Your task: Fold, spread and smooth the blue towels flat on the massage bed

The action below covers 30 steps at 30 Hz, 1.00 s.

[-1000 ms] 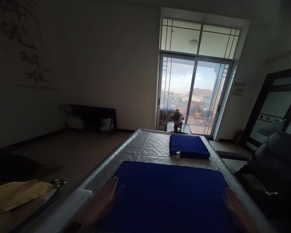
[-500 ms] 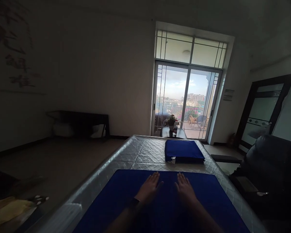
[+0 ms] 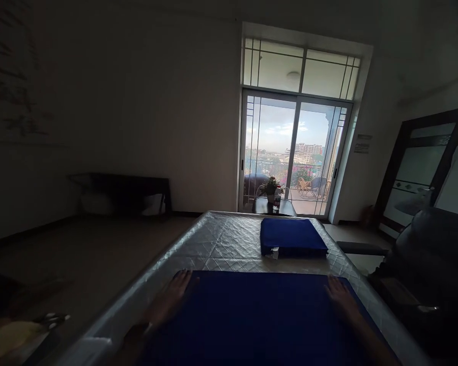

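Observation:
A dark blue cloth lies flat across the near part of the table. Resting at its far left corner is my left hand, fingers stretched out and pointing away from me. My right hand lies flat near the far right corner, its fingers also extended. Neither hand grips anything. Beyond the flat cloth sits a folded blue cloth stack with a small white tag on its near side. The near edge of the flat cloth runs out of view.
The table carries a silvery quilted-pattern cover. Behind it stand a small dark table with a potted plant, and a sliding glass door. A dark armchair is at the right; a low black stand is by the left wall.
Half a second ago both hands were close together at the middle of the cloth's far edge. They have since spread apart to its two sides. The view has shifted slightly.

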### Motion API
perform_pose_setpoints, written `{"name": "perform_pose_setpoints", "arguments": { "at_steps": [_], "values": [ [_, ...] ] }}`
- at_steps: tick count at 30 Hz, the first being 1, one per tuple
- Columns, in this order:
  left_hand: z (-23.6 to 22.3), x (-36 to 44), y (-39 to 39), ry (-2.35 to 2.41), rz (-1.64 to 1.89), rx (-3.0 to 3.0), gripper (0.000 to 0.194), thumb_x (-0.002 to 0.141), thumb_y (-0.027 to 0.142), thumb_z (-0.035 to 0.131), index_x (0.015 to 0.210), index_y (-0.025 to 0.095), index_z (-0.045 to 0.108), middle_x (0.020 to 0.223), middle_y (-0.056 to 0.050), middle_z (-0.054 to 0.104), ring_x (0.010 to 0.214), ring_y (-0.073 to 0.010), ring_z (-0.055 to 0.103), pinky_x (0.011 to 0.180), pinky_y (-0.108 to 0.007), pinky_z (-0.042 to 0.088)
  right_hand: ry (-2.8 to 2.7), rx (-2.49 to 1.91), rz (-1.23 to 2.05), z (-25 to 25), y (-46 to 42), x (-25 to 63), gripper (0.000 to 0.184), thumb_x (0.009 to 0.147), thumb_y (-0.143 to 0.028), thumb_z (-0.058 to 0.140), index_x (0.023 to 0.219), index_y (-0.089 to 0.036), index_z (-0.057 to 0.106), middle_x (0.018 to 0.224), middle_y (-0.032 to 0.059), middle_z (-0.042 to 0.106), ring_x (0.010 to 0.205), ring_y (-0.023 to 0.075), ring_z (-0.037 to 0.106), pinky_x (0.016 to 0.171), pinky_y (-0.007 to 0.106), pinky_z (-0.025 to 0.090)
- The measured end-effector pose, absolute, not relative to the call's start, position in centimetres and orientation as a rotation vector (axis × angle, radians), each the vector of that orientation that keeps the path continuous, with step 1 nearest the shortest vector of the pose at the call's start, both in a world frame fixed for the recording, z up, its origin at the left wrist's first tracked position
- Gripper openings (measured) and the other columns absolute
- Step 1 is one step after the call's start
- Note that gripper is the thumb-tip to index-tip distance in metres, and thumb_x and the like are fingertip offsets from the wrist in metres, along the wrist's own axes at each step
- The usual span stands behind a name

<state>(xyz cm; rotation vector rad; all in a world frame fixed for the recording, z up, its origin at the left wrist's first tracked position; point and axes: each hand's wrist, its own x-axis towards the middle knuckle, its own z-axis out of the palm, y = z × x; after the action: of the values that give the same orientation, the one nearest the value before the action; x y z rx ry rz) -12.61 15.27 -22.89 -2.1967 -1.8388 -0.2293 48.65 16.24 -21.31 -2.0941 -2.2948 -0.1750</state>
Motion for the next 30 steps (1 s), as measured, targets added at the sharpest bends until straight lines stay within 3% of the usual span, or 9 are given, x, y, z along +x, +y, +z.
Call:
{"name": "perform_pose_setpoints", "arguments": {
  "at_steps": [6,11,14,21,26,30],
  "values": [
    [-23.2,-13.1,15.3,-2.035,-0.290,-2.133,0.060,0.097,0.036,0.032,0.151,0.018,0.051,0.156,-0.012,0.050,0.149,-0.0292,0.039,0.121,-0.050,0.032,-2.259,-2.007,-0.481,-24.7,17.5,53.7,0.058,0.092,-0.006,0.032,0.138,-0.018,0.065,0.159,0.0146,0.044,0.150,0.0295,0.033,0.121,0.050,0.032],
    [-21.5,-11.8,14.8,-2.219,-0.229,-2.115,0.075,0.101,0.051,0.019,0.157,0.005,0.034,0.163,-0.018,0.035,0.153,-0.0328,0.029,0.123,-0.053,0.029,-2.245,-1.974,-0.371,-25.0,17.6,53.6,0.055,0.095,-0.012,0.030,0.140,-0.014,0.062,0.159,0.0177,0.042,0.150,0.0327,0.033,0.120,0.055,0.033],
    [-21.2,-11.7,14.7,-2.273,-0.209,-2.134,0.077,0.101,0.053,0.019,0.159,0.004,0.028,0.165,-0.018,0.031,0.154,-0.0339,0.027,0.124,-0.056,0.027,-2.237,-1.996,-0.313,-24.7,17.5,53.6,0.055,0.096,-0.017,0.031,0.144,-0.012,0.058,0.160,0.0182,0.040,0.151,0.0327,0.031,0.121,0.054,0.032],
    [-22.9,-13.3,15.4,-2.175,-0.290,-2.132,0.064,0.100,0.044,0.029,0.157,0.015,0.039,0.160,-0.013,0.044,0.151,-0.0304,0.034,0.121,-0.051,0.032,-2.205,-2.043,-0.267,-24.2,17.3,53.2,0.057,0.100,-0.022,0.028,0.151,-0.008,0.048,0.163,0.0180,0.035,0.153,0.0305,0.029,0.122,0.052,0.031],
    [-22.5,-13.0,15.2,-2.201,-0.268,-2.122,0.066,0.099,0.046,0.028,0.155,0.014,0.042,0.160,-0.014,0.044,0.150,-0.0306,0.036,0.120,-0.051,0.034,-2.253,-2.038,-0.349,-24.4,17.3,53.3,0.057,0.096,-0.014,0.027,0.144,-0.013,0.059,0.161,0.0173,0.039,0.151,0.0325,0.032,0.121,0.054,0.031],
    [-20.8,-11.7,14.6,-2.289,-0.229,-2.104,0.074,0.100,0.052,0.020,0.157,0.008,0.035,0.162,-0.017,0.038,0.152,-0.0327,0.033,0.121,-0.053,0.032,-2.261,-2.014,-0.389,-24.5,17.3,53.3,0.059,0.095,-0.012,0.025,0.142,-0.013,0.060,0.160,0.0178,0.041,0.150,0.0331,0.034,0.120,0.056,0.033]
  ]
}}
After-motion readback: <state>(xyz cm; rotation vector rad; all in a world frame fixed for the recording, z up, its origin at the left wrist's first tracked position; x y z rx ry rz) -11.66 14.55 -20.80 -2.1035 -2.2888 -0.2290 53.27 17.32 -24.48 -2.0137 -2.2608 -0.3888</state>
